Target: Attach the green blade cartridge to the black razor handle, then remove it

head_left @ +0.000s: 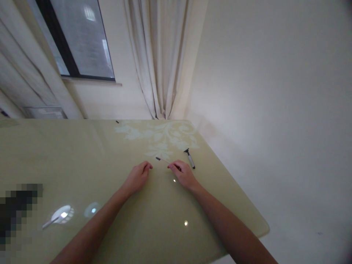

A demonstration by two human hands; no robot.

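My right hand [183, 173] is closed around the handle of a toothbrush [164, 160]. Its thin pale neck sticks out to the left, ending in a head with dark bristles just above the table. To the left, with a small gap between them, my left hand [139, 176] is closed, fingers curled and thumb against them; nothing shows sticking out of it. A razor [190, 160] with a black head and a grey-and-black handle lies on the table, just right of and beyond my right hand.
The glossy pale-green table [154, 216] has a white floral pattern and light reflections. A white stick-like object [51, 223] lies at lower left, beside a pixelated dark patch. A small black piece [117, 121] sits at the far edge. A wall [261, 110] runs along the right.
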